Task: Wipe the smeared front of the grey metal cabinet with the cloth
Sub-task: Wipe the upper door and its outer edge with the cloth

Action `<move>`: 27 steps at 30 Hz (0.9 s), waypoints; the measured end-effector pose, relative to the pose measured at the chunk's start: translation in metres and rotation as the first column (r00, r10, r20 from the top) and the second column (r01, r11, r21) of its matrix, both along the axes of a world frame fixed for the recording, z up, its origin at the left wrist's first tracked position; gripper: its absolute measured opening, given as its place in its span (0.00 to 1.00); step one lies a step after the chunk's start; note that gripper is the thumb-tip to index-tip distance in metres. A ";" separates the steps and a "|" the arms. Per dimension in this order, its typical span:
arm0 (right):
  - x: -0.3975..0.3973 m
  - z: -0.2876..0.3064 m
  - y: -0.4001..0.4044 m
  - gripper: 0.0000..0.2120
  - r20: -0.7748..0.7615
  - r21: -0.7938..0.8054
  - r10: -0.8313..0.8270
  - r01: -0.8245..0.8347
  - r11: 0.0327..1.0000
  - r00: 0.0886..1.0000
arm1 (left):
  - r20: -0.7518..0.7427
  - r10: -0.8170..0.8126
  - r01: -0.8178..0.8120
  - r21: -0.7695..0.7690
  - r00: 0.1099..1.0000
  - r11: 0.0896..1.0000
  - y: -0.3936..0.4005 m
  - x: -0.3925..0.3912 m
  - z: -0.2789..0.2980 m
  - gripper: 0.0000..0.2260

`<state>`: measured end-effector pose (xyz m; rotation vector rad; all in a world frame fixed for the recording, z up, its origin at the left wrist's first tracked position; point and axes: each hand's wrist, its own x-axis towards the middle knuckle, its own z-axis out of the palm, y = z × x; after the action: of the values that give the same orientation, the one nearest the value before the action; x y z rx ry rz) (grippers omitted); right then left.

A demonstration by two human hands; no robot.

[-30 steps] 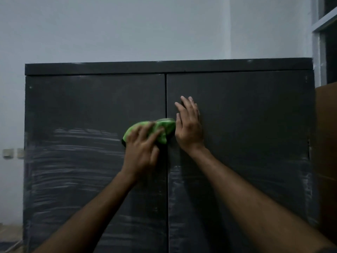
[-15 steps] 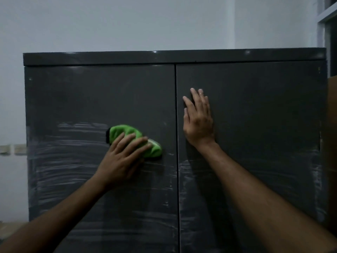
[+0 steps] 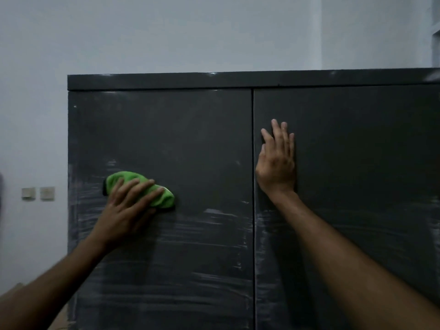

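1. Grey metal cabinet (image 3: 166, 129), filling centre and right of frame: two doors split by a vertical seam right of centre, dark top band above. Upper halves dull and mostly even; lower halves crossed by pale horizontal smears (image 3: 214, 234), heaviest along the left edge and beside the seam.
2. Pale wall (image 3: 166, 32) behind, across the top and left of frame.
3. Right hand (image 3: 277, 163), right of centre: laid flat on the right door just beside the seam, fingers straight and close together, pointing up, holding nothing.
4. Left hand (image 3: 128, 208), lower left of centre: fingers spread and nearly straight, pressing the cloth against the left door.
5. Green cloth (image 3: 140, 186), bunched, left of centre on the left door, at the upper limit of the smeared zone; a dark edge showing at its left and lower right.
6. Two small wall plates (image 3: 38, 193) at far left.
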<state>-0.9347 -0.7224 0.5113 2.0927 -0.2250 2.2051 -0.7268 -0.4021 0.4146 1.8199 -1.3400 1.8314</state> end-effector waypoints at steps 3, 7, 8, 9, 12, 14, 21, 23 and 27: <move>0.004 -0.001 -0.001 0.20 0.030 0.003 -0.001 0.001 1.000 1.000 | -0.213 -0.009 -0.054 -0.289 0.977 0.956 0.019 0.014 0.051 0.23; 0.005 -0.002 -0.004 0.20 0.048 -0.012 0.000 0.001 1.000 0.999 | -0.242 -0.043 -0.043 -0.339 0.969 0.940 -0.005 0.000 0.066 0.25; 0.005 -0.001 -0.004 0.20 0.050 -0.015 0.001 0.000 1.000 0.999 | -0.190 -0.016 -0.031 -0.242 0.982 0.970 -0.003 0.002 0.044 0.25; 0.006 -0.001 -0.004 0.20 0.046 -0.017 0.005 -0.004 1.000 0.999 | -0.126 0.013 -0.030 -0.139 0.992 0.990 0.006 0.009 0.019 0.25; 0.007 -0.001 -0.006 0.20 0.044 -0.020 0.008 -0.007 1.000 0.999 | -0.080 0.063 -0.067 -0.041 0.995 0.997 0.059 0.035 -0.010 0.24; 0.008 -0.002 -0.007 0.20 0.047 -0.018 0.003 -0.002 1.000 0.999 | -0.179 0.020 -0.056 -0.200 0.984 0.978 0.078 0.047 0.018 0.24; 0.007 -0.002 -0.006 0.20 0.036 -0.013 0.000 0.001 1.000 0.999 | -0.140 0.035 -0.063 -0.205 0.990 0.977 0.049 0.038 -0.007 0.24; 0.007 -0.002 -0.005 0.20 0.035 -0.011 0.004 -0.003 1.000 0.999 | -0.123 0.062 -0.074 -0.098 0.991 0.992 0.070 0.042 -0.045 0.24; 0.007 -0.003 -0.004 0.20 0.026 -0.004 -0.008 0.008 1.000 1.000 | -0.202 0.062 -0.112 -0.246 0.977 0.963 0.089 0.055 0.005 0.24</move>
<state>-0.9277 -0.7268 0.5087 2.0586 -0.2305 2.2275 -0.6720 -0.3134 0.4191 1.8852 -0.9220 1.7244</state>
